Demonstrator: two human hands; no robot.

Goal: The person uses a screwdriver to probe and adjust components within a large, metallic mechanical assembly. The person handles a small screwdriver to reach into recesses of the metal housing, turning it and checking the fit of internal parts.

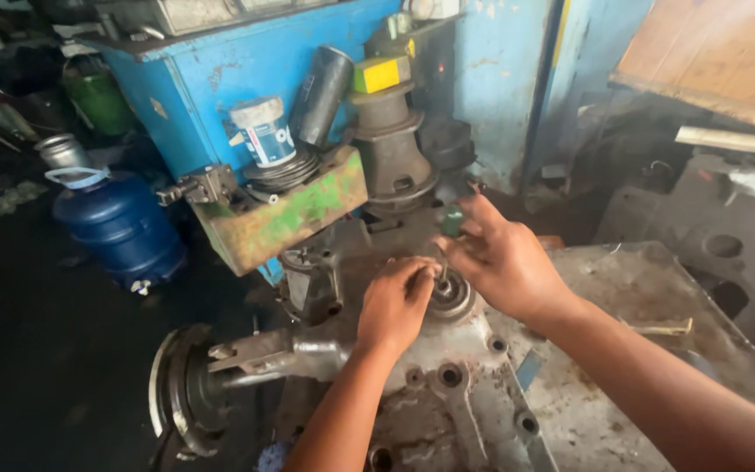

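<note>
Screwdriver [449,229] tip hidden between hands

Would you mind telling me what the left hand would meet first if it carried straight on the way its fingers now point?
The left hand points up and to the right, at the round metal hub on the grey casting. Its fingers already seem to touch the hub, so that comes first, though depth is hard to judge.

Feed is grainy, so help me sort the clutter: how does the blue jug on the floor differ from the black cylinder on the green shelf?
The blue jug is squat and rounded; the black cylinder is slim and straight-sided. The blue jug stands upright on the floor, left of the blue cabinet; the black cylinder leans tilted against it, up on the green shelf. Both are away from either hand.
</note>
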